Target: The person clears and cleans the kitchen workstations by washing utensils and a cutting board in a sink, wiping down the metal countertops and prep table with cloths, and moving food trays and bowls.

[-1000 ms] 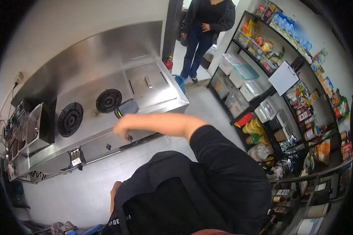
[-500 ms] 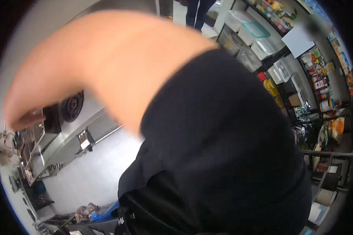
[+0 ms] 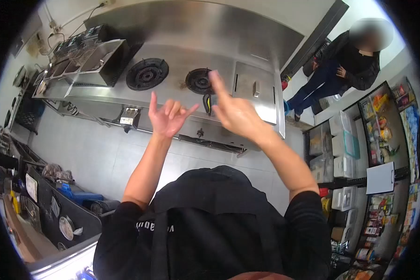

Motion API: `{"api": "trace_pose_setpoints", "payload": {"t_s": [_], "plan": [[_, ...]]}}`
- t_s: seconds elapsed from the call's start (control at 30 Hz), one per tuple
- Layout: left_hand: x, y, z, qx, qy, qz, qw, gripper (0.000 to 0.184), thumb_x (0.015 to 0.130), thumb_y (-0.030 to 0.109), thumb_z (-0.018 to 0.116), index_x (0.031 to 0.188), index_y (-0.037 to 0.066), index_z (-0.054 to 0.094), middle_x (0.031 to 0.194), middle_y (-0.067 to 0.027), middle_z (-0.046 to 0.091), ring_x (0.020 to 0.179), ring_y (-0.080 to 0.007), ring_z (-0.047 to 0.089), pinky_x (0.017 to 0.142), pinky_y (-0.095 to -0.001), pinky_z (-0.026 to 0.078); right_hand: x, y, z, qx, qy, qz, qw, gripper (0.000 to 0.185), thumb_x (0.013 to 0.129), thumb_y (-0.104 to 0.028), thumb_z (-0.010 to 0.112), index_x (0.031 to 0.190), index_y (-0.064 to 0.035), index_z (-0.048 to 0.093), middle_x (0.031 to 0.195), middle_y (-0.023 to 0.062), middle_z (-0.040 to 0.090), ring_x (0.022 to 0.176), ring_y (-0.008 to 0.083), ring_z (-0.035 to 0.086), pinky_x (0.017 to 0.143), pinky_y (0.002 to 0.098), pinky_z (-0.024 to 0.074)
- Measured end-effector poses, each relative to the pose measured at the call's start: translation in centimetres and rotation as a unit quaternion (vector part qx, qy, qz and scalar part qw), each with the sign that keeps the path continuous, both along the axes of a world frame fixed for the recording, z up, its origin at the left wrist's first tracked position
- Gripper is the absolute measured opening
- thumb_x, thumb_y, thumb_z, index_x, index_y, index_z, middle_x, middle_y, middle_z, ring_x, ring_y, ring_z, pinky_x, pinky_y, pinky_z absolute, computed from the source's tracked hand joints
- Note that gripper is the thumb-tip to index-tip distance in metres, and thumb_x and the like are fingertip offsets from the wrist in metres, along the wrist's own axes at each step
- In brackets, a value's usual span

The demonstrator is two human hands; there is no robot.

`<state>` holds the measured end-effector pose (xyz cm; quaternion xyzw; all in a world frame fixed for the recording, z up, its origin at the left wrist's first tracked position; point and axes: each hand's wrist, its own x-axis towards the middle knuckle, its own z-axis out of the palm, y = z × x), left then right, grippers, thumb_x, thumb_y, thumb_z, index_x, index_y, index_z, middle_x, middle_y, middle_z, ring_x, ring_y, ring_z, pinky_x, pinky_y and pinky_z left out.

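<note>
My left hand (image 3: 170, 115) is raised in front of the steel stove counter (image 3: 172, 103), empty, palm turned up. Its thumb and little finger stretch outward, while the middle fingers are partly curled. To its right, my right hand (image 3: 235, 112) is also raised, back upward and empty, a finger stretched up over the right edge of the right burner (image 3: 200, 81). Between the hands, at the counter's front edge, lies a black object with a yellow stripe (image 3: 207, 104). The left burner (image 3: 147, 73) is beyond my left hand.
A person (image 3: 340, 70) in dark clothes stands in the doorway at upper right. Shelves with boxes (image 3: 344, 158) and a clipboard (image 3: 380, 178) line the right side. A steel fryer unit (image 3: 100, 63) stands at the counter's left. A black cart (image 3: 79, 219) is at lower left.
The view has swung, with the stove now more central. My right arm has drawn back from across the view to the right, and my left hand has come up into sight.
</note>
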<state>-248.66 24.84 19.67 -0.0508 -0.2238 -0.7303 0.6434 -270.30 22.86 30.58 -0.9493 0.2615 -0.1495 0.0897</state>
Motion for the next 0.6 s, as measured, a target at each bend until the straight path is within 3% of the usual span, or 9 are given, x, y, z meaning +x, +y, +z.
{"api": "trace_pose_setpoints", "payload": {"t_s": [0.07, 0.1, 0.17, 0.23, 0.3, 0.37, 0.4, 0.5, 0.6], "plan": [[-1.9, -1.2, 1.5, -0.113, 0.041, -0.054, 0.991, 0.066, 0.089, 0.063, 0.027, 0.053, 0.011, 0.045, 0.058, -0.0088, 0.047, 0.091, -0.0345, 0.059, 0.102, -0.0604, 0.023, -1.9, 1.4, 0.9, 0.018, -0.231, -0.086, 0.969, 0.084, 0.076, -0.005, 0.054, 0.145, -0.0110, 0.007, 0.061, 0.0172, 0.058, 0.057, 0.0343, 0.060, 0.049, 0.0445, 0.0450], [-3.0, -1.7, 1.9, -0.086, 0.047, -0.048, 0.994, 0.065, 0.088, 0.064, 0.028, 0.052, 0.012, 0.043, 0.055, -0.0075, 0.045, 0.082, -0.0333, 0.058, 0.101, -0.0640, 0.021, -2.1, 1.4, -0.1, 0.011, -0.231, -0.093, 0.968, 0.084, 0.076, -0.005, 0.054, 0.145, -0.0110, 0.007, 0.061, 0.0172, 0.058, 0.057, 0.0343, 0.060, 0.049, 0.0445, 0.0450], [-5.0, -1.7, 1.8, -0.057, 0.053, -0.061, 0.995, 0.065, 0.087, 0.065, 0.028, 0.051, 0.013, 0.041, 0.051, -0.0061, 0.044, 0.073, -0.0321, 0.057, 0.101, -0.0676, 0.019, -2.3, 0.8, -6.1, 0.041, -0.011, -0.175, 0.984, 0.087, 0.075, -0.007, 0.058, 0.145, -0.0127, 0.008, 0.063, 0.0177, 0.059, 0.057, 0.0354, 0.060, 0.048, 0.0445, 0.0459], [-7.5, -1.2, 0.6, 0.214, -0.128, -0.001, 0.968, 0.067, 0.083, 0.070, 0.032, 0.052, 0.012, 0.045, 0.051, -0.0028, 0.041, 0.088, -0.0341, 0.060, 0.098, -0.0620, 0.026, -3.6, 0.2, -15.6, 0.185, 0.075, -0.144, 0.969, 0.087, 0.074, -0.011, 0.060, 0.145, -0.0145, 0.009, 0.071, 0.0197, 0.062, 0.062, 0.0374, 0.061, 0.053, 0.0458, 0.0479], [-10.0, -0.1, -1.8, 0.416, -0.142, -0.011, 0.898, 0.066, 0.082, 0.070, 0.034, 0.051, 0.013, 0.041, 0.050, -0.0005, 0.038, 0.089, -0.0333, 0.060, 0.089, -0.0602, 0.034, -4.5, 1.6, -18.6, 0.227, 0.084, -0.143, 0.960, 0.077, 0.072, -0.013, 0.064, 0.139, -0.0131, 0.025, 0.087, 0.0254, 0.062, 0.078, 0.0405, 0.061, 0.067, 0.0492, 0.0491], [-9.0, 0.3, -6.5, 0.268, 0.008, -0.149, 0.952, 0.064, 0.083, 0.068, 0.036, 0.050, 0.014, 0.036, 0.050, -0.0010, 0.037, 0.088, -0.0326, 0.060, 0.084, -0.0583, 0.036, -6.3, 1.7, -19.2, 0.169, 0.020, -0.056, 0.984, 0.070, 0.072, -0.015, 0.065, 0.134, -0.0111, 0.032, 0.089, 0.0245, 0.063, 0.079, 0.0413, 0.061, 0.071, 0.0480, 0.0490], [-9.0, -0.2, -6.1, 0.264, 0.000, -0.166, 0.950, 0.064, 0.083, 0.068, 0.036, 0.050, 0.014, 0.036, 0.050, -0.0010, 0.037, 0.088, -0.0326, 0.060, 0.084, -0.0583, 0.036, -6.9, 1.2, -18.1, 0.165, 0.014, -0.074, 0.983, 0.070, 0.072, -0.015, 0.065, 0.134, -0.0111, 0.032, 0.089, 0.0245, 0.063, 0.079, 0.0413, 0.061, 0.071, 0.0480, 0.0490], [-9.5, -1.3, -4.1, 0.280, -0.023, -0.147, 0.948, 0.062, 0.084, 0.067, 0.035, 0.050, 0.015, 0.034, 0.048, -0.0016, 0.036, 0.085, -0.0317, 0.061, 0.089, -0.0613, 0.035, -7.9, 0.0, -12.8, 0.236, 0.108, -0.079, 0.962, 0.071, 0.074, -0.016, 0.064, 0.136, -0.0108, 0.030, 0.084, 0.0219, 0.064, 0.078, 0.0399, 0.061, 0.073, 0.0469, 0.0483], [-10.2, -1.9, -1.3, 0.242, -0.001, -0.112, 0.964, 0.062, 0.086, 0.064, 0.034, 0.047, 0.015, 0.035, 0.044, -0.0018, 0.036, 0.074, -0.0292, 0.062, 0.093, -0.0637, 0.031, -8.3, -0.6, -10.4, 0.248, 0.006, -0.099, 0.964, 0.082, 0.078, -0.018, 0.064, 0.144, -0.0147, 0.015, 0.069, 0.0145, 0.061, 0.067, 0.0332, 0.060, 0.063, 0.0413, 0.0457]]}}
